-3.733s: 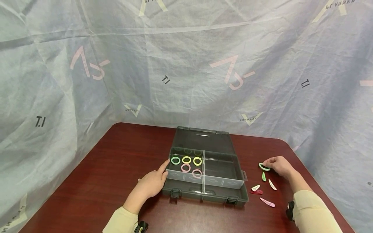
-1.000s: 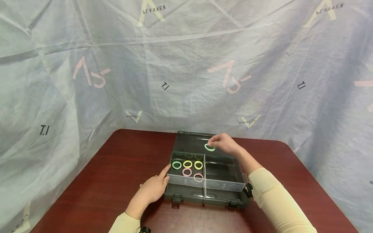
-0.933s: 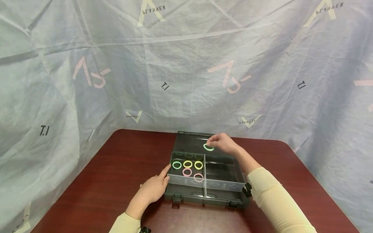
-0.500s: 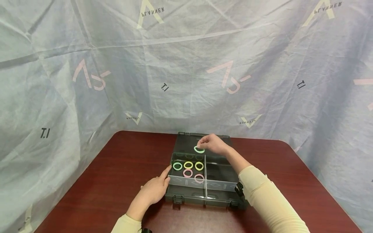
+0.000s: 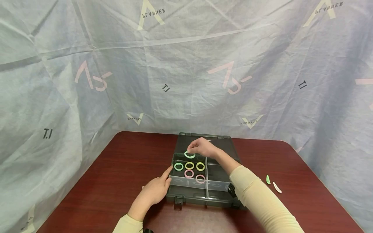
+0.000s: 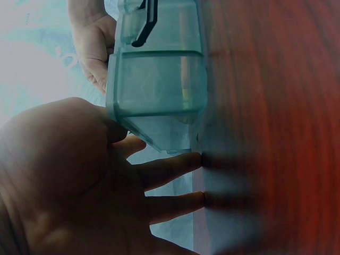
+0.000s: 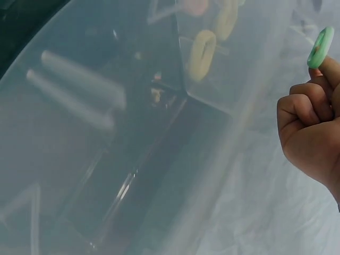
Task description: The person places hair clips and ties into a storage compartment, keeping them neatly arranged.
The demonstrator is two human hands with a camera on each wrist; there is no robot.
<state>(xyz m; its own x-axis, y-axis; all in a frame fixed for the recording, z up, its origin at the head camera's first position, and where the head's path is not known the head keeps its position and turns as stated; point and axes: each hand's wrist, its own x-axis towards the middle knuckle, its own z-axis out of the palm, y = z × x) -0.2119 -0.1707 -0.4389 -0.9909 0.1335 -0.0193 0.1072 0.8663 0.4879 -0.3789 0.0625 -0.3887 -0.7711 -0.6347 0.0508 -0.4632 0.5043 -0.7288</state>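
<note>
In the head view my right hand (image 5: pixel 203 147) pinches a light green hair tie (image 5: pixel 189 155) above the back of the box's left compartment. The right wrist view shows that green hair tie (image 7: pixel 321 48) between thumb and fingertip, the other fingers curled. My left hand (image 5: pixel 156 190) rests against the left side of the grey see-through box (image 5: pixel 186 202). Its fingers are spread, fingertips at the tabletop in the left wrist view, with the thumb at the box (image 6: pixel 159 85). Inside the left compartment lie a green hair tie (image 5: pixel 178 167), two yellow hair ties (image 5: pixel 200 170) and two pink hair ties (image 5: pixel 189 177).
The box's lid (image 5: pixel 224 145) lies folded back behind it. A clear divider (image 5: pixel 186 183) splits off the front compartments. On the dark red table (image 5: pixel 116 168), a green hair clip (image 5: pixel 268 179) and a white hair clip (image 5: pixel 277 187) lie right of the box, beside my right sleeve (image 5: pixel 262 197).
My right hand picked up the green hair tie right of the box and carried it left, over the lid, to the left compartment. My left hand has stayed at the box's side.
</note>
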